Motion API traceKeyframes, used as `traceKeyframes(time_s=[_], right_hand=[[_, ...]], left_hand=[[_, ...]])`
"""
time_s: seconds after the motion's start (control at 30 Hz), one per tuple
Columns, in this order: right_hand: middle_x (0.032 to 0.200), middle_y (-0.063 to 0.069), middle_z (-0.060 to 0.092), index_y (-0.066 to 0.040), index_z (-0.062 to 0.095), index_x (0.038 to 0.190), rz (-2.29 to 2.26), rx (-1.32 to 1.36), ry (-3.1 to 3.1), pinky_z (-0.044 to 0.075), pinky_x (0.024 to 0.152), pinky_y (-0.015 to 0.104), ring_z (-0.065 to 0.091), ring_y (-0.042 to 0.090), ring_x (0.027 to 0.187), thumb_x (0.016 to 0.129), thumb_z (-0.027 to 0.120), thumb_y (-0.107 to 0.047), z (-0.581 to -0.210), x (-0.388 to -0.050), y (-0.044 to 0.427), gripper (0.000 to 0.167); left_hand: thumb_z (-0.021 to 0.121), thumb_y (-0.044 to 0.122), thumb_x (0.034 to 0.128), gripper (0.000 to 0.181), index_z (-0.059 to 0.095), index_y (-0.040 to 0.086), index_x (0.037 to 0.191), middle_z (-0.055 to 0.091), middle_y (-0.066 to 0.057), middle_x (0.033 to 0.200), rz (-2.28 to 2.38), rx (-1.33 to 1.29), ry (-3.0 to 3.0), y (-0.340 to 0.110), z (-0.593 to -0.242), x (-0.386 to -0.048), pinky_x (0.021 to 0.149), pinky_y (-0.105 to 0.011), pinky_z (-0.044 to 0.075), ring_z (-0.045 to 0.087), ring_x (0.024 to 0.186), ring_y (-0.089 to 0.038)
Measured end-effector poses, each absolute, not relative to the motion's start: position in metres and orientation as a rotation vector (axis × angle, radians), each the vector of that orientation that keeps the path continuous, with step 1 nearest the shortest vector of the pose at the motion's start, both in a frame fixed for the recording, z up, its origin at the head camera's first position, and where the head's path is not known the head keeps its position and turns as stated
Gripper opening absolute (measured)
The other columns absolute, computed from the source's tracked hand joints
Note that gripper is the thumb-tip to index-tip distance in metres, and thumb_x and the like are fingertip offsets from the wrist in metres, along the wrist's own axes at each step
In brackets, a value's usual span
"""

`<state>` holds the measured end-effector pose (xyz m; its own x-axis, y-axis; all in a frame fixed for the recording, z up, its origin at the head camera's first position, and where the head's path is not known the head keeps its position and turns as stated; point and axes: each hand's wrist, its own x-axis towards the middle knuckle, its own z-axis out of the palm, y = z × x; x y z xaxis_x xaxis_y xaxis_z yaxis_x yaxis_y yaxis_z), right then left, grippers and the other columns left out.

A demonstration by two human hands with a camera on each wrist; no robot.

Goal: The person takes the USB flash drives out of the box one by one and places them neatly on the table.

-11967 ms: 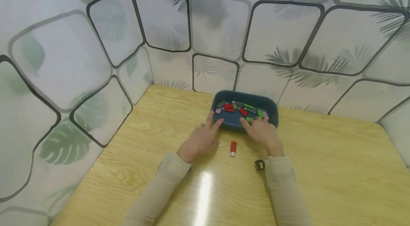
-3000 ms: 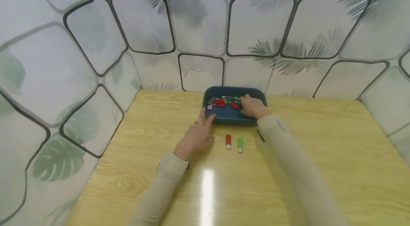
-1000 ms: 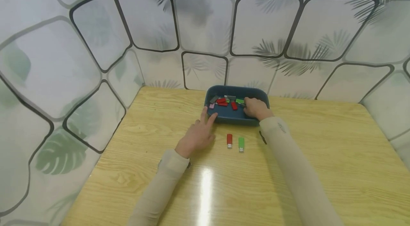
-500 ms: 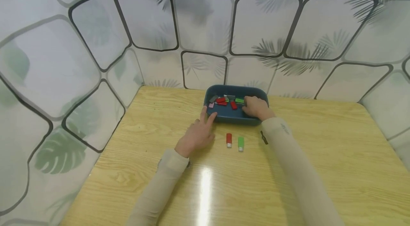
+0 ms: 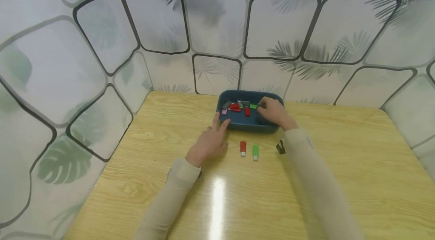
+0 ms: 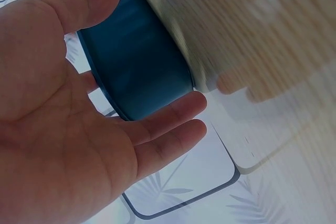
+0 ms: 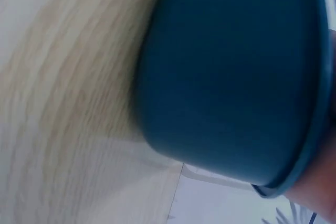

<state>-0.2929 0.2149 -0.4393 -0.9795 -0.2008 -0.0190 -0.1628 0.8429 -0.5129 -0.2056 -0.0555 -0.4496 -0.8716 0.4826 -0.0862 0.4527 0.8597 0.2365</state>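
Note:
A dark blue tray (image 5: pixel 251 128) holding several red, green, grey and pink USB sticks stands against the back wall. My left hand (image 5: pixel 209 143) touches its front left corner, thumb and forefinger at the rim; the left wrist view shows the fingers extended beside the tray wall (image 6: pixel 142 51). Over the tray's right part, my right hand (image 5: pixel 274 112) pinches a dark grey USB stick (image 5: pixel 259 106), mostly hidden by the fingers. In the right wrist view the tray's side (image 7: pixel 226 87) covers most of that hand.
Side by side on the wooden table (image 5: pixel 340 164), in front of the tray, lie a red USB stick (image 5: pixel 242 146) and a green USB stick (image 5: pixel 255 150), metal plugs toward me. Patterned walls (image 5: pixel 224 24) bound the back and left.
A green USB stick has come to lie beside the red one since the oldest frame. My right hand has just risen slightly inside the tray with the grey stick. My left hand stays at the rim.

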Motion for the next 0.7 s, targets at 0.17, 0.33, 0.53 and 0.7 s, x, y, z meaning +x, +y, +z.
traceKeyframes(time_s=[0.17,0.33,0.53,0.7], right_hand=[[0.105,0.02,0.068,-0.001,0.061,0.114,-1.024,-0.293,2.96,0.051,0.08,0.05,0.066,0.033,0.09,0.099,0.053,-0.022,-0.436,-0.287,0.221,0.027],[0.097,0.018,0.067,-0.001,0.06,0.115,-1.121,-0.273,2.981,0.05,0.072,0.046,0.062,0.029,0.075,0.1,0.052,-0.022,-0.435,-0.282,0.222,0.027],[0.097,0.017,0.064,-0.002,0.061,0.114,-1.176,-0.257,2.997,0.048,0.075,0.047,0.059,0.03,0.079,0.1,0.052,-0.024,-0.43,-0.273,0.218,0.027],[0.097,0.017,0.063,-0.001,0.061,0.114,-1.211,-0.233,3.014,0.047,0.08,0.049,0.058,0.032,0.086,0.099,0.054,-0.024,-0.429,-0.265,0.214,0.027]], left_hand=[[0.059,0.03,0.0993,0.077,0.013,0.018,0.159,-0.003,-0.024,0.163,0.318,0.718,2.885,-0.055,-0.448,-0.206,0.079,-0.048,0.054,0.059,0.106,-0.039],[0.06,0.031,0.0991,0.078,0.012,0.018,0.159,-0.003,-0.024,0.163,0.31,0.716,2.887,-0.055,-0.448,-0.205,0.079,-0.048,0.054,0.059,0.106,-0.039],[0.059,0.031,0.0993,0.077,0.012,0.018,0.159,-0.004,-0.023,0.163,0.321,0.712,2.881,-0.056,-0.449,-0.206,0.082,-0.049,0.054,0.058,0.108,-0.04],[0.06,0.03,0.0992,0.078,0.012,0.018,0.159,-0.005,-0.023,0.164,0.317,0.71,2.882,-0.055,-0.45,-0.207,0.079,-0.048,0.054,0.058,0.107,-0.039]])
